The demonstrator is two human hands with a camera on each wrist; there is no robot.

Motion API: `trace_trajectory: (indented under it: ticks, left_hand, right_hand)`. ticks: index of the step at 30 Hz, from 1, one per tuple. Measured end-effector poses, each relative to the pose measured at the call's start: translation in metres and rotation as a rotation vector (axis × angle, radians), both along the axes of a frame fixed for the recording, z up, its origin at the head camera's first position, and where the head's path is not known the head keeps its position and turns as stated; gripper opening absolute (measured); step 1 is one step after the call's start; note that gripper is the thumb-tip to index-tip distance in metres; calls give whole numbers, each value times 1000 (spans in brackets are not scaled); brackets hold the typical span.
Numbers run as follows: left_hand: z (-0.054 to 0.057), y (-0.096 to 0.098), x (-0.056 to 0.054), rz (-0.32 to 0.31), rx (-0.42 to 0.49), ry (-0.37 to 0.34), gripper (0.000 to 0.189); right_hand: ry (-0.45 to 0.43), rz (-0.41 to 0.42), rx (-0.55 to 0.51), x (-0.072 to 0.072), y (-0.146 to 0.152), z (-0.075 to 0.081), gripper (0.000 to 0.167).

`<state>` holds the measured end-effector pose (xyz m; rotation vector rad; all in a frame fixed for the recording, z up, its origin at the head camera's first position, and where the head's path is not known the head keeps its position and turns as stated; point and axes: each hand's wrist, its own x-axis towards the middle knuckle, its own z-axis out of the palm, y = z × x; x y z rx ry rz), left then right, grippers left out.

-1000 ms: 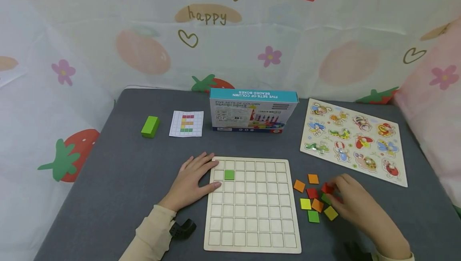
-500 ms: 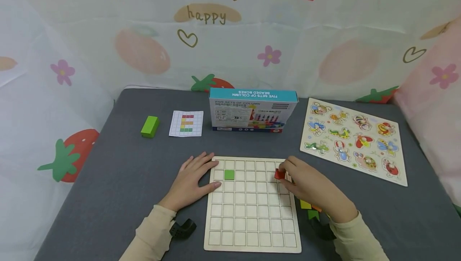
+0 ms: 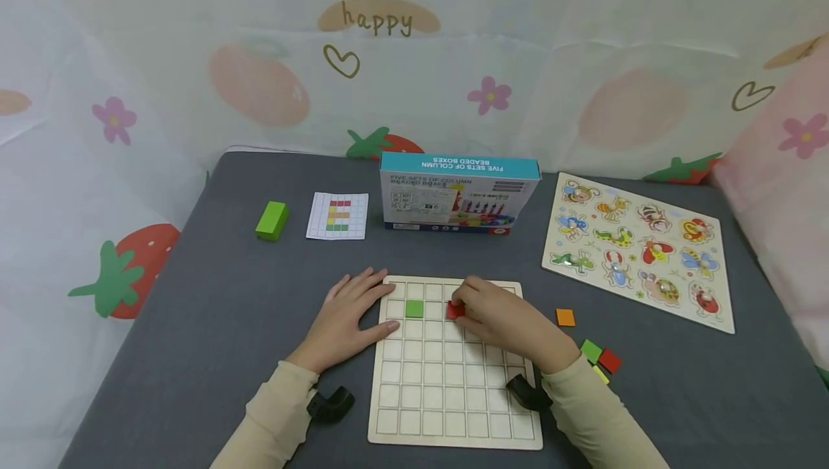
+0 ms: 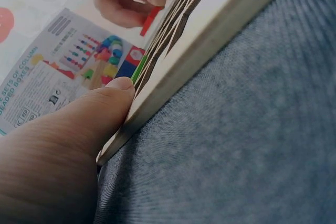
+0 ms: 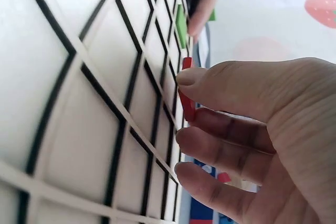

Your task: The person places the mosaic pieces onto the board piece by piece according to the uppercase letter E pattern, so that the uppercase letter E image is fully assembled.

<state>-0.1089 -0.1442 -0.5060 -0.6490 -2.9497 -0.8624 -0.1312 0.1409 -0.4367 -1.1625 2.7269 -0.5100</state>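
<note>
A pale wooden grid board (image 3: 444, 403) lies on the dark cloth, with one green tile (image 3: 414, 308) in a cell of its second row. My left hand (image 3: 342, 329) rests with spread fingers at the board's upper left edge, its thumb over the rim. Between thumb and forefinger, my right hand (image 3: 501, 319) pinches a red square tile (image 3: 454, 310) close over the same row, right of the green one. In the right wrist view that red tile (image 5: 187, 98) stands tilted near the grid, the other fingers loosely bent below it.
Beside the board at right lie loose tiles, among them orange (image 3: 565, 318), green (image 3: 591, 351) and red (image 3: 609, 361), partly behind the right sleeve. Farther back are a green block (image 3: 272, 221), a pattern card (image 3: 317, 227), a bead-set box (image 3: 421, 203) and an insect puzzle board (image 3: 631, 298).
My right hand has picked up a red tile from the loose pile and carried it left over the board's upper rows. My left hand has stayed at the board's edge.
</note>
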Motion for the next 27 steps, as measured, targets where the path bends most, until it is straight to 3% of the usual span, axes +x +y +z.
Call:
trace_trajectory:
  ticks: [11,27]
  left_hand:
    - [-1,0,0,-3,7,-2,65]
    - [-1,0,0,-1,5,1,65]
  right_hand:
    - [-19,-3,36,-4,-4,-5,21]
    - [68,32,-42,-7,-12,-10,20]
